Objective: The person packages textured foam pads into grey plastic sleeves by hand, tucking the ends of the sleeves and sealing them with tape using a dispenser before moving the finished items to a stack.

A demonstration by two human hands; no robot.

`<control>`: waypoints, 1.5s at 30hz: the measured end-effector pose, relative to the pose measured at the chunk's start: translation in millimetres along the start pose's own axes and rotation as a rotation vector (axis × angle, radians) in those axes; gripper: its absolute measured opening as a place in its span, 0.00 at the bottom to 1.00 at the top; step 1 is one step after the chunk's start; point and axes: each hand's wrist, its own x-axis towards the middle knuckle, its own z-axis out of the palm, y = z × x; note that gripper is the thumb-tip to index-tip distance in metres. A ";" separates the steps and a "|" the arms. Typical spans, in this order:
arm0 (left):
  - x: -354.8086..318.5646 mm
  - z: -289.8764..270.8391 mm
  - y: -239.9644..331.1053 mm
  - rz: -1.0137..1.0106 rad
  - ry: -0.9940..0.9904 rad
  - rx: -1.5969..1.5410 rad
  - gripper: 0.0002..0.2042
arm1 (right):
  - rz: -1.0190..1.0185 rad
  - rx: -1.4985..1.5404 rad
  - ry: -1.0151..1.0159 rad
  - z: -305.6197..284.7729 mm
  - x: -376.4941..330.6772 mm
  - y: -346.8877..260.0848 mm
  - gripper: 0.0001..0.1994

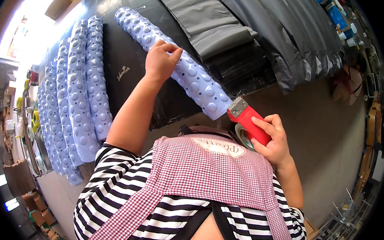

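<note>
A light-blue rolled-up mat (197, 80) with raised round bumps lies slantwise on the black table, its near end jutting past the edge. Over its middle is my left hand (161, 62), thumb and fingertips pinched together; what they hold, if anything, is too small to make out. My right hand (274, 139) grips a red tape dispenser (253, 122). The dispenser's metal head is at the near end of the mat, by its right corner. A roll of tape (244, 136) sits in the dispenser, partly in front of my apron.
Several similar blue rolled mats (78, 88) lie side by side at the left, overhanging the table (125, 101). Grey plastic sheeting (287, 33) covers the far right of the table. Another person (349, 82) is at the far right. Shelving (343, 219) stands at the lower right.
</note>
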 end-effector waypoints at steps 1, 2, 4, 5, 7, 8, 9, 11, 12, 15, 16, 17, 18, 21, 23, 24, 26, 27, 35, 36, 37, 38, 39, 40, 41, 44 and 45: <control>-3.9 4.5 -0.4 0.004 0.000 0.003 0.09 | 0.030 0.004 -0.023 2.5 1.3 0.6 0.28; -8.7 10.9 -0.7 0.044 0.038 0.094 0.09 | 0.068 0.000 -0.059 4.6 1.6 1.6 0.28; -12.9 15.0 -1.8 0.097 0.050 0.232 0.13 | 0.060 0.004 -0.056 5.6 2.5 6.3 0.28; -11.1 15.5 -1.8 0.097 0.044 0.231 0.13 | 0.055 0.007 -0.065 5.2 1.2 7.8 0.28; -3.4 13.2 1.0 0.036 0.152 0.269 0.17 | 0.057 0.006 -0.077 3.9 2.2 6.4 0.29; -1.2 9.5 6.1 0.001 0.149 0.275 0.19 | 0.054 0.003 -0.091 3.6 2.6 6.5 0.29; 2.0 8.0 12.1 -0.031 0.141 0.276 0.21 | 0.068 0.000 -0.090 3.8 1.8 7.9 0.29; 1.0 12.7 32.4 0.235 0.017 0.437 0.20 | 0.059 0.007 -0.104 4.9 0.5 10.4 0.30; -7.0 23.8 37.7 0.368 -0.068 0.248 0.20 | 0.068 0.006 -0.106 5.7 -0.4 11.1 0.30; -35.1 44.5 42.7 0.381 -0.421 0.445 0.23 | 0.084 0.037 -0.118 3.2 -7.0 11.4 0.30; -34.6 47.2 41.7 0.332 -0.505 0.460 0.26 | 0.085 0.000 -0.132 -2.1 -11.4 8.6 0.30; -34.3 48.1 42.8 0.337 -0.514 0.454 0.26 | 0.089 -0.035 -0.144 -6.4 -16.5 5.3 0.30; -34.6 49.1 43.3 0.328 -0.504 0.458 0.26 | 0.101 -0.035 -0.142 -12.7 -23.0 5.2 0.30; -39.1 49.9 44.2 0.331 -0.485 0.457 0.26 | 0.140 -0.057 -0.186 -34.7 -34.1 2.2 0.29; -42.2 49.0 40.8 0.349 -0.406 0.429 0.25 | 0.128 -0.118 -0.288 -42.1 -20.6 -4.5 0.27; -43.4 50.8 36.8 0.370 -0.371 0.422 0.25 | 0.079 -0.154 -0.295 -37.1 -9.3 -4.9 0.24; -44.0 52.2 34.5 0.387 -0.356 0.419 0.25 | 0.197 -0.207 -0.492 -31.4 24.4 -10.4 0.24; -44.4 51.2 33.9 0.388 -0.356 0.428 0.25 | 0.248 -0.272 -0.644 -24.2 49.9 -10.5 0.24; -45.3 47.1 34.0 0.397 -0.323 0.391 0.24 | 0.337 -0.764 -1.275 -1.5 111.2 38.4 0.22; -48.1 46.6 35.0 0.412 -0.284 0.371 0.24 | 0.409 -0.556 -1.142 -17.2 94.8 59.2 0.22; -50.9 46.5 41.7 0.419 -0.283 0.362 0.24 | 0.481 -0.346 -0.998 -32.3 74.1 85.5 0.23; -55.1 47.2 53.0 0.409 -0.336 0.286 0.23 | 0.539 -0.160 -0.870 -45.9 54.3 100.2 0.24; -62.7 50.5 63.5 0.391 -0.384 0.210 0.22 | 0.584 0.017 -0.743 -56.2 34.5 109.7 0.24; -77.0 61.1 74.1 0.364 -0.442 0.139 0.21 | 0.646 0.217 -0.625 -62.0 18.2 118.0 0.25; -91.7 70.6 83.9 0.331 -0.503 0.076 0.20 | 0.697 0.423 -0.508 -62.3 3.4 127.0 0.25; -106.5 80.8 105.9 0.386 -0.486 0.374 0.19 | 0.671 0.809 -0.178 -54.5 -31.4 128.5 0.26; -105.6 80.9 106.2 0.385 -0.486 0.373 0.19 | 0.632 0.963 0.008 -53.5 -35.1 125.6 0.26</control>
